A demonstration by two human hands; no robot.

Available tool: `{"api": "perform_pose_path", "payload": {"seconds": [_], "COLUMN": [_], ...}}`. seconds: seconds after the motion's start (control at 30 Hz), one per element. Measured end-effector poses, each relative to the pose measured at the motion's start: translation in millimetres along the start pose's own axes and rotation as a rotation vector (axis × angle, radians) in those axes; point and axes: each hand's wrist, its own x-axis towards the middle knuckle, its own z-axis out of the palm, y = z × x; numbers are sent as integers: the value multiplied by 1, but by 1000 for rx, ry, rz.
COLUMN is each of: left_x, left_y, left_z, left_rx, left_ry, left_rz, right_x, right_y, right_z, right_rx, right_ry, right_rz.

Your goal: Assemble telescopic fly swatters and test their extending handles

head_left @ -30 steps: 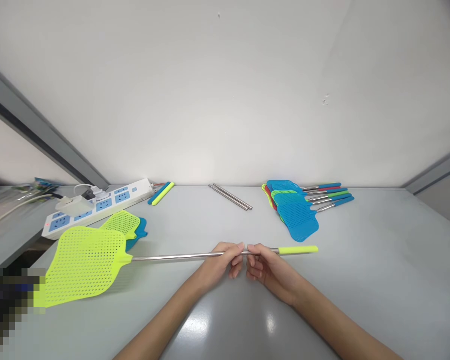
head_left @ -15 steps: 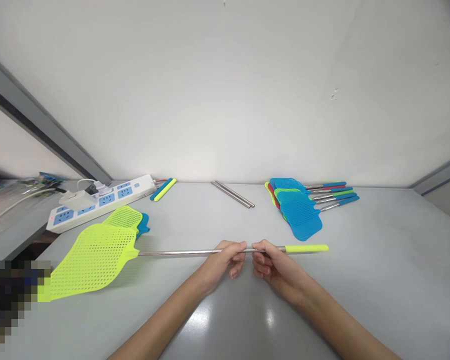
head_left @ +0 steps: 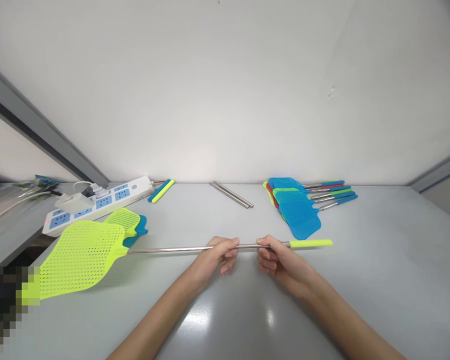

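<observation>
A yellow-green fly swatter with a metal telescopic shaft and a yellow-green grip lies sideways across both hands, its mesh head at the left. My left hand pinches the shaft near its middle, thumb on top and fingers curled below. Closer to the grip, my right hand is closed round the shaft in the same manner. A bare stretch of metal shows between the two hands. Behind the held head, a smaller-looking yellow-green swatter head overlaps a blue swatter head on the table.
Several swatters with blue, green and red parts form a pile at the back right. Two metal tubes lie at the back middle. Blue and yellow-green grips rest beside a white power strip. A wall bounds the table behind.
My hands have moved apart along the shaft, and the bare metal between them is longer. The swatter's head has shifted left and its grip slightly right.
</observation>
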Motion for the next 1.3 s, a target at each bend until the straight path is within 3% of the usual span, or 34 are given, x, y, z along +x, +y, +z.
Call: {"api": "perform_pose_path", "payload": {"seconds": [0.53, 1.3], "left_x": [6, 16], "left_y": [-5, -16], "left_z": [-12, -23], "left_rx": [-24, -83], "left_ry": [42, 21], "left_rz": [5, 52], "right_x": [9, 20], "right_y": [-3, -3], "right_z": [-15, -19], "right_rx": [33, 110], "right_ry": [9, 28], "right_rz": [-38, -69]}}
